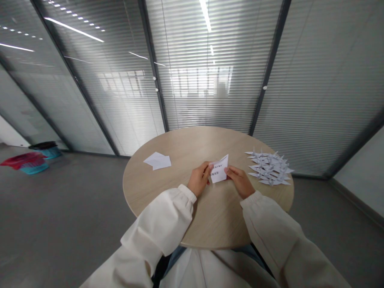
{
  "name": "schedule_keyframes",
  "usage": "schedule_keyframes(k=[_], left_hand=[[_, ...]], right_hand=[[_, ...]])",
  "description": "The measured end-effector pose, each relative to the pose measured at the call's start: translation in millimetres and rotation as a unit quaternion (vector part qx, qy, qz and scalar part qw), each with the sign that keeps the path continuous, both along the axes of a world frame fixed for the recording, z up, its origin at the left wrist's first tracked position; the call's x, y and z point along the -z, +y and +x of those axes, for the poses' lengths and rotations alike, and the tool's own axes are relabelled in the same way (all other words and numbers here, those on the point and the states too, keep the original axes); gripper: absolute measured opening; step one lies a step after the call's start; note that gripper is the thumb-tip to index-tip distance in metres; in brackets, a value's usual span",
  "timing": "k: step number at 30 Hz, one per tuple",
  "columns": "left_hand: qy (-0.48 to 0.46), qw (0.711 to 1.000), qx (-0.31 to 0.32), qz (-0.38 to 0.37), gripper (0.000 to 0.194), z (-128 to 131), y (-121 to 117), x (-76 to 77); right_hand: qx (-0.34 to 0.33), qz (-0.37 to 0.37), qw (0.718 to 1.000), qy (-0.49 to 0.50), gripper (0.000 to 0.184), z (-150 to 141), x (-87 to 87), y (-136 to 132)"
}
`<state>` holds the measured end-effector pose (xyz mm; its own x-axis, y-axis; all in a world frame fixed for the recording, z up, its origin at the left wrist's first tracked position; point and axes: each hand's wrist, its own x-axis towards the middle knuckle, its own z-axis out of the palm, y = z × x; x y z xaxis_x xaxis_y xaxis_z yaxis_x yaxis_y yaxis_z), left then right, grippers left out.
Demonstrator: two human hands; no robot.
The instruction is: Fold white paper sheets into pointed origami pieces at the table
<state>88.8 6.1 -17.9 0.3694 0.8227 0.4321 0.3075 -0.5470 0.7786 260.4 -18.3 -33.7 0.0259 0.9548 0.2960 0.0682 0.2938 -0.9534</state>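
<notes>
Between my two hands is a small sheet of white paper [220, 171] with dark printed characters, held above the middle of the table. My left hand [199, 179] pinches its left edge. On the opposite edge, my right hand [239, 181] grips it with the thumb on the near face. Its upper right corner points up. To the right lies a pile of folded white paper cranes [270, 168] with pointed tips. Some white paper pieces [159, 161] lie flat on the table's left side, apart from my hands.
The round wooden table [168, 192] stands against a glass partition with blinds [210, 112]. On the floor at far left are a blue bin with a red liner [30, 162] and another blue bin with a black liner [47, 149].
</notes>
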Motion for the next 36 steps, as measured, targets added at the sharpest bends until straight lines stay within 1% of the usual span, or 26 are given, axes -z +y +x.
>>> schedule_keyframes(k=[5,9,12,15,20,24,30,36], left_hand=[[0.058,0.998,0.009,0.01,0.032,0,-2,-0.8],[0.105,0.994,0.014,0.036,0.028,0,-4,-1.4],[0.121,0.991,0.007,0.051,0.026,0,-4,-1.4],[0.116,0.992,-0.001,0.053,0.027,0,-3,-0.7],[0.057,0.998,-0.008,0.018,0.031,0,2,3.9],[-0.022,0.999,0.001,-0.038,0.032,1,8,8.6],[-0.123,0.987,0.004,-0.106,0.035,2,12,8.9],[-0.161,0.975,0.028,-0.148,0.042,4,14,8.4]], right_hand=[[0.02,-0.003,1.0,-0.002,0.033,-1,3.5,3],[0.038,-0.011,0.999,-0.007,0.031,0,8.0,6],[0.039,-0.014,0.999,-0.004,0.027,0,8.2,7],[0.035,-0.015,0.999,0.005,0.024,-2,6.3,6],[0.036,0.0,0.999,0.026,0.024,-1,3.3,4],[0.037,0.017,0.998,0.046,0.027,0,3.8,4],[0.019,0.018,0.998,0.058,0.032,0,5.4,4],[0.012,0.016,0.998,0.051,0.035,0,3.1,2]])
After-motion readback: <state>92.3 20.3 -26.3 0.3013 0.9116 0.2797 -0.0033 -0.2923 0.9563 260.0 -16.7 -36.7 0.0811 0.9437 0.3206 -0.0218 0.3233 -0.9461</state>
